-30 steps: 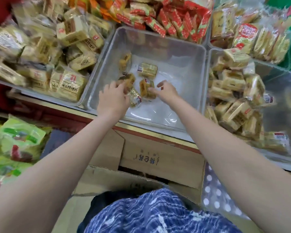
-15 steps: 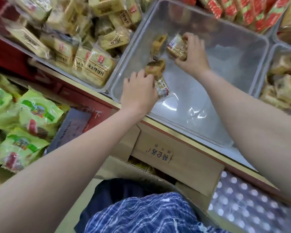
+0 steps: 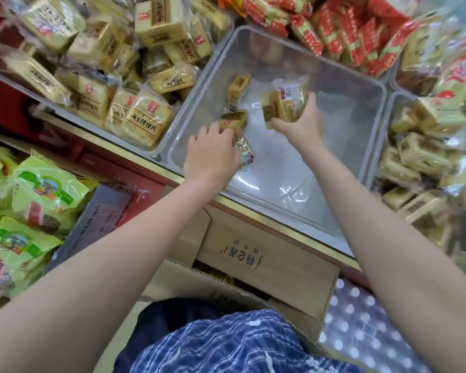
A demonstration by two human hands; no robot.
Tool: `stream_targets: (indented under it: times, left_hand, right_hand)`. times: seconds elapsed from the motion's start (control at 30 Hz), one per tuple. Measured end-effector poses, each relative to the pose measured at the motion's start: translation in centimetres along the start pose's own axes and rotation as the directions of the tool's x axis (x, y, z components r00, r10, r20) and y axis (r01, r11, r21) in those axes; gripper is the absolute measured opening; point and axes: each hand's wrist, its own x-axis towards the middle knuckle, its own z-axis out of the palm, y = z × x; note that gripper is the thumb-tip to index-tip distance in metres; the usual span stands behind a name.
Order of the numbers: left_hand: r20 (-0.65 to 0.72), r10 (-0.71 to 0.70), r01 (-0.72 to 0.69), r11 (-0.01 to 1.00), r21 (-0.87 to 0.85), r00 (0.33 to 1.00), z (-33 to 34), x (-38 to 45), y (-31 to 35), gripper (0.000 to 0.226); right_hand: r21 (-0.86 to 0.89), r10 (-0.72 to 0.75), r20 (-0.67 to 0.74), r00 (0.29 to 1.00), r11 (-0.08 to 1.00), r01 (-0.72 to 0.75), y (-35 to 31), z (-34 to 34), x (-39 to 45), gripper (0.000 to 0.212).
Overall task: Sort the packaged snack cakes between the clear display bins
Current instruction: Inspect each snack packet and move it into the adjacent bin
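Middle bin [image 3: 371, 84] nearly cleared. My right hand [image 3: 304, 125] grips a small stack of wrapped cakes [image 3: 285, 103], fingers curled round them from below, thumb on the near side; the stack is lifted off the bin floor, by the look of it. My left hand [image 3: 213, 154] is knuckles-up over two more cakes near the front left corner of the bin: one brown cake [image 3: 234, 120] pokes out past the fingertips, and a flat packet [image 3: 245, 150] shows beside the thumb side. The fingers are bent over them, but from above I cannot tell whether they have closed on anything or only rest there.

One loose cake [image 3: 238, 86] lies untouched toward the back left of the bin. Apart from these, the bin floor shows only bare plastic and glare.

Right bin [image 3: 379, 146] is piled with similar small cakes [image 3: 420, 154], so I judge it to be the destination. Left bin [image 3: 156, 149] holds larger toast packs [image 3: 143, 122], a different item.

Status, as judged: most of the sorting out of the middle bin is done. Left to do: carry the right-hand stack across, secure the two cakes under the left hand, collect the last loose cake.
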Motion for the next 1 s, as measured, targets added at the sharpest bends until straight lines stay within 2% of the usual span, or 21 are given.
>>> stream_targets:
  times: [0.03,0.1,0.17,0.23,0.3,0.4,0.47,0.57,0.67,0.77,0.87,1.0]
  left_hand:
    - [-0.003,0.01,-0.01,1.0,0.001,1.0,-0.1,0.0,0.1,0.024]
    - [-0.003,0.041,-0.041,0.999,-0.034,0.999,-0.5,0.0,0.5,0.026]
    - [0.043,0.044,-0.033,0.971,-0.235,0.998,-1.3,0.0,1.0,0.03]
    - [0.176,0.029,0.076,0.825,-0.56,0.984,-2.5,0.1,1.9,0.033]
    - [0.267,0.053,0.175,0.632,-0.755,0.962,-3.5,-0.3,2.9,0.028]
    - [0.361,0.033,0.324,0.373,-0.869,0.932,-4.4,-0.9,3.8,0.026]
    - [0.398,0.071,0.368,0.265,-0.891,0.914,-5.0,-1.2,3.8,0.024]
    - [0.403,0.163,0.367,0.212,-0.906,0.9,-5.9,-1.7,3.8,0.021]
    - [0.394,0.183,0.357,0.206,-0.911,0.901,-6.5,-2.2,4.3,0.025]
    - [0.389,0.167,0.346,0.236,-0.908,0.906,-6.8,-2.5,5.0,0.027]
    - [0.397,0.165,0.355,0.232,-0.905,0.903,-6.5,-3.0,5.5,0.019]
    - [0.41,0.18,0.36,0.254,-0.898,0.894,-6.1,-3.4,6.1,0.017]
  right_hand:
    - [0.136,0.035,0.058,0.998,0.99,-0.042,-0.4,-1.1,-1.5,0.053]
    - [0.283,0.042,0.204,0.978,0.954,-0.1,-0.7,-2.9,-4.2,0.053]
    - [0.355,0.012,0.281,0.96,0.928,-0.116,-1.0,-4.0,-6.2,0.057]
    - [0.406,-0.02,0.31,0.951,0.907,-0.113,-1.4,-4.9,-7.5,0.062]
    - [0.431,-0.043,0.345,0.938,0.895,-0.117,-1.6,-5.7,-8.4,0.064]
    - [0.504,-0.028,0.372,0.928,0.845,-0.177,-1.6,-7.2,-9.3,0.054]
    - [0.568,-0.001,0.338,0.941,0.798,-0.203,-1.4,-8.2,-9.8,0.046]
    - [0.619,0.01,0.298,0.955,0.759,-0.201,-0.9,-9.4,-10.8,0.028]
    - [0.703,0.025,0.279,0.96,0.675,-0.222,-0.3,-10.0,-11.7,0.012]
    - [0.775,0.083,0.267,0.96,0.574,-0.265,-0.1,-10.5,-12.3,0.023]
    - [0.815,0.105,0.289,0.952,0.495,-0.302,0.0,-10.8,-12.7,0.039]
    - [0.813,0.117,0.301,0.947,0.488,-0.318,0.2,-10.8,-13.1,0.048]
